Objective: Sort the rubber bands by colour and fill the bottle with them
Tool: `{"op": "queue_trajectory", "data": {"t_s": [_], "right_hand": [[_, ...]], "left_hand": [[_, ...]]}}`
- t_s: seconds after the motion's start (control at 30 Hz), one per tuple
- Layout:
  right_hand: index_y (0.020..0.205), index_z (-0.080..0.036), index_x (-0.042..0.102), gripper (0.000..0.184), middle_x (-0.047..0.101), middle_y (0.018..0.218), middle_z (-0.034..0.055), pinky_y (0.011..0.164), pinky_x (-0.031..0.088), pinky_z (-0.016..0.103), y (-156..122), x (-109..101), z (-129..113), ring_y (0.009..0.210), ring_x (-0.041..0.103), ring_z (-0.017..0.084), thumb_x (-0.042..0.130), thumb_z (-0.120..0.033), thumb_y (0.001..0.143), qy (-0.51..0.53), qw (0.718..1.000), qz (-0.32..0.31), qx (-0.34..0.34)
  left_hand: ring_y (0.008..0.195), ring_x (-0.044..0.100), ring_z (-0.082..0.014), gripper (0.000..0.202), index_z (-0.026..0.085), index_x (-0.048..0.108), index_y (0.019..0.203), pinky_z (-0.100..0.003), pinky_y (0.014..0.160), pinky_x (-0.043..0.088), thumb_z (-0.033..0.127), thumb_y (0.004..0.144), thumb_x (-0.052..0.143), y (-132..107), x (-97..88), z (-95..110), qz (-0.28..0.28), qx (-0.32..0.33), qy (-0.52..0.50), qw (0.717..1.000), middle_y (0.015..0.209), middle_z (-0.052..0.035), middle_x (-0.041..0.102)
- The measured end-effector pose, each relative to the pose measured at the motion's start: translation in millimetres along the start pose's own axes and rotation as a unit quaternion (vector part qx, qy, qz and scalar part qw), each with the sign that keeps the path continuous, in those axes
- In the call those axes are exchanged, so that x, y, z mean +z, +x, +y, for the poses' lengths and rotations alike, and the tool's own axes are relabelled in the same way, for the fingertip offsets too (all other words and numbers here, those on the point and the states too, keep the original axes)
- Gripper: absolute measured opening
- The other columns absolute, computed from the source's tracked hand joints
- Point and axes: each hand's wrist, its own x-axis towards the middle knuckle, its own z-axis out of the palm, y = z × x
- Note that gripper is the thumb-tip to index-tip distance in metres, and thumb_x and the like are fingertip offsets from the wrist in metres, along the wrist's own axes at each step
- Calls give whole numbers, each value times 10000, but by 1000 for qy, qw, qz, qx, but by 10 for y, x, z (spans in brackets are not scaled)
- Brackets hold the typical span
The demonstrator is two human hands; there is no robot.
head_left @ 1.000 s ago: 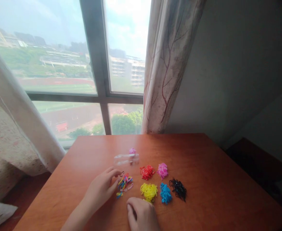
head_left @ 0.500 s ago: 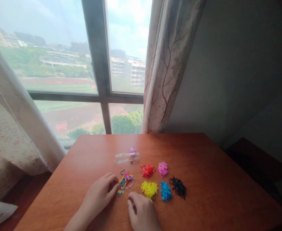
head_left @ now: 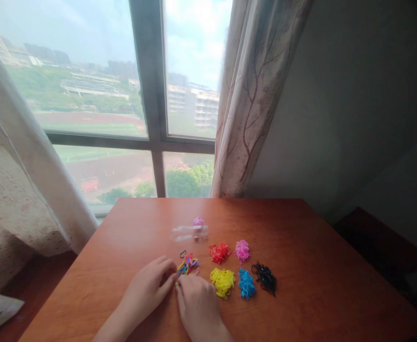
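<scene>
A mixed pile of small coloured rubber bands (head_left: 190, 264) lies on the wooden table in front of my hands. My left hand (head_left: 150, 284) rests at the pile's left edge, thumb and index fingertips close together; whatever is between them is hidden. Close beside it, my right hand (head_left: 198, 300) reaches over the pile's near edge with its fingers curled and their tips down. A speck of yellow shows at those fingertips, too small to tell whether it is gripped. One dark rubber band (head_left: 183, 254) sits just beyond the pile.
Sorted heaps lie to the right: red bands (head_left: 220, 252), pink bands (head_left: 242, 251), yellow bands (head_left: 222, 283), blue bands (head_left: 246, 283) and black bands (head_left: 265, 278). Farther back is a clear plastic container (head_left: 185, 233), with a pink clump (head_left: 198, 221) behind it. A window and curtains stand beyond the table (head_left: 301, 304).
My right hand has moved left and slightly forward, up to my left fingertips, covering loose bands at the pile's near edge. My left hand has stayed nearly still. The view has shifted slightly.
</scene>
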Motion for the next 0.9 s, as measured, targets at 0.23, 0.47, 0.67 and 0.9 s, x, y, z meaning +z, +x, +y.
{"op": "queue_trajectory", "data": {"t_s": [0.23, 0.47, 0.67, 0.9], "right_hand": [[801, -231, 602, 126, 681, 756, -7, 619, 398, 253, 5, 0, 51, 692, 644, 186, 589, -136, 883, 44, 998, 31, 31], [836, -239, 628, 118, 696, 792, -18, 643, 392, 241, -17, -52, 71, 716, 649, 171, 589, -138, 881, 146, 987, 50, 52], [828, -236, 646, 130, 700, 782, -23, 631, 377, 235, -10, -96, 93, 703, 643, 165, 586, -133, 880, 151, 985, 42, 71], [809, -233, 644, 151, 698, 765, -12, 608, 367, 241, -79, -141, 93, 687, 642, 174, 589, -96, 842, 94, 994, 5, 59]], "left_hand": [[836, 608, -187, 156, 232, 627, 824, -260, 743, 438, 220, 861, 477, -39, -43, 28, -18, 6, -15, 1000, 862, -21, 649], [864, 607, -189, 157, 230, 612, 806, -260, 762, 437, 201, 859, 467, -48, -34, 22, -19, 11, -21, 1000, 884, -23, 644], [883, 604, -190, 163, 228, 613, 830, -263, 772, 432, 172, 849, 460, -28, -13, -3, -25, 16, 0, 1000, 898, -25, 642], [884, 601, -193, 145, 225, 604, 836, -270, 769, 429, 192, 865, 465, -38, 4, -23, -32, 19, 6, 999, 902, -28, 638]]}}
